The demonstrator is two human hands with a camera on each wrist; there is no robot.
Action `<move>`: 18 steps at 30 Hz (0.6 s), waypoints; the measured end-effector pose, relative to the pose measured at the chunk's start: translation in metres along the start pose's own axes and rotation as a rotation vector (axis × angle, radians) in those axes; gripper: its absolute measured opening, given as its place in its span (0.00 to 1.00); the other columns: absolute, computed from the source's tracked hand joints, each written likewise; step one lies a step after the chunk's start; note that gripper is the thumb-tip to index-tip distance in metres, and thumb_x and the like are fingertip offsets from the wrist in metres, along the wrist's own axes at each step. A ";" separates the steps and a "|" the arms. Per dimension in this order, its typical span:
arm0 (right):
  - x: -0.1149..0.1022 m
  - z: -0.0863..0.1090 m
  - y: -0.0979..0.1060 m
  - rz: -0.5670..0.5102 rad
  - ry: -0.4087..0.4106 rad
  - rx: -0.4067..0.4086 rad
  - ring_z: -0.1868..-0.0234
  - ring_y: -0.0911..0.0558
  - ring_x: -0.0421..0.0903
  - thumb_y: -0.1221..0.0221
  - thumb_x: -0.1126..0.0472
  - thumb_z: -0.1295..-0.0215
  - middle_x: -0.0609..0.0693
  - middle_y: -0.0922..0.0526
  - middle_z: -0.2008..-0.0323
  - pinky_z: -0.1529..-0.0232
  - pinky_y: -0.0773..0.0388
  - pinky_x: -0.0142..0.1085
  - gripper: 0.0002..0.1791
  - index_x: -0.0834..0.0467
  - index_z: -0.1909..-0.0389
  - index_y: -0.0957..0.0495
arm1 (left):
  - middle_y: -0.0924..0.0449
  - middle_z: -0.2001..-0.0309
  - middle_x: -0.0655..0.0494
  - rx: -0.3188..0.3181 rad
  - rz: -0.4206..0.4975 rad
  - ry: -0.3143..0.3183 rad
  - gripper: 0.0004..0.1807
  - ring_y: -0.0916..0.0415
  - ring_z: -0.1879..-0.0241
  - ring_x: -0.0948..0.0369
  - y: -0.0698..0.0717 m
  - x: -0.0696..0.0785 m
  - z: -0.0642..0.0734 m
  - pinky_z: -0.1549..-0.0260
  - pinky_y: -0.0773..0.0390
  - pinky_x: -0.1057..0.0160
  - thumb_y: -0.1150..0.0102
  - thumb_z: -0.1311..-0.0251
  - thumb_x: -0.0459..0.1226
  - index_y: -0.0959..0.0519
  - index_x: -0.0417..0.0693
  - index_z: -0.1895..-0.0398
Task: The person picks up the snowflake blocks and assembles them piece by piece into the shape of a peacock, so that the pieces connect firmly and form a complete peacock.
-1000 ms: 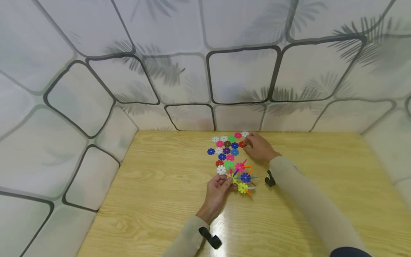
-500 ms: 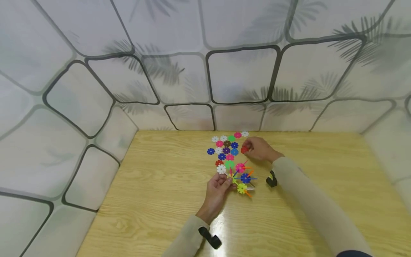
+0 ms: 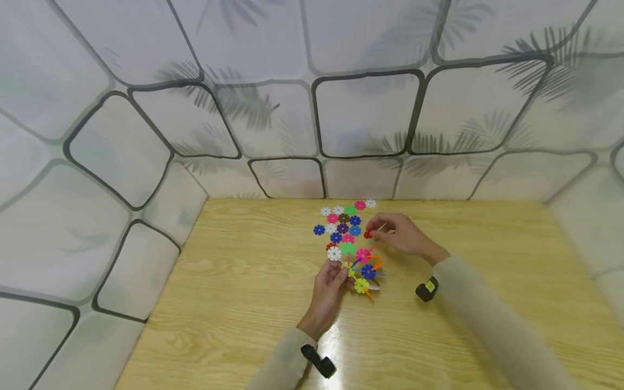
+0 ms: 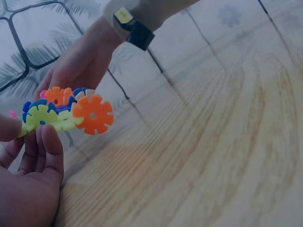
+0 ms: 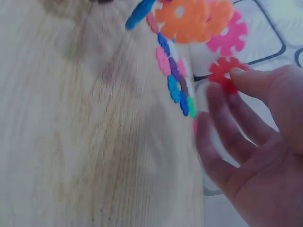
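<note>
My left hand (image 3: 326, 292) grips a cluster of interlocking plastic snowflake discs (image 3: 368, 272) by a yellow-green disc (image 4: 40, 118). Pink, blue, orange and white discs are slotted into the cluster at angles, and it is raised above the table in the left wrist view. Just beyond the cluster, my right hand (image 3: 408, 236) pinches a red snowflake disc (image 5: 222, 72) between thumb and fingers. In the right wrist view that disc is close to the cluster's pink disc (image 5: 228, 35) but apart from it in the head view.
Several loose snowflake discs in blue, white, pink, green, brown and purple (image 3: 343, 228) lie flat near the back of the wooden table (image 3: 234, 281). A patterned wall (image 3: 368, 116) rises behind the table's far edge. Black straps with small cameras (image 3: 319, 361) sit on both wrists.
My right hand has taken the red disc from the right side of the loose discs and drawn it back toward the cluster. The cluster has tilted and shifted slightly left in my left hand.
</note>
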State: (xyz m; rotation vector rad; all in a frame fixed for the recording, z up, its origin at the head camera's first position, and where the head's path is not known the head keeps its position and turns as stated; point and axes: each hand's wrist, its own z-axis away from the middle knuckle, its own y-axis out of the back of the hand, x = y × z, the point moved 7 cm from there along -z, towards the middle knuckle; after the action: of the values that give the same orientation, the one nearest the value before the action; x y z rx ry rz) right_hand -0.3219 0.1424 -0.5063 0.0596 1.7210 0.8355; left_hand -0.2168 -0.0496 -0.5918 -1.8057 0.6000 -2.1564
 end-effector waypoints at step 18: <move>-0.009 0.036 -0.013 -0.081 0.044 -0.062 0.53 0.10 0.38 0.38 0.68 0.21 0.52 0.07 0.54 0.48 0.12 0.32 0.08 0.59 0.50 0.12 | 0.28 0.64 0.63 0.006 0.006 0.016 0.08 0.29 0.64 0.65 -0.003 0.005 0.002 0.65 0.28 0.71 0.49 0.17 0.34 0.31 0.37 0.46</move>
State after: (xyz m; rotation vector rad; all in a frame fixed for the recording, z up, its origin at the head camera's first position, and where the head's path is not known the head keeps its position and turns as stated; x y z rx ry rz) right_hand -0.2831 0.1471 -0.5091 -0.0706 1.7253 0.8352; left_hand -0.2153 -0.0494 -0.5857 -1.7833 0.6019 -2.1679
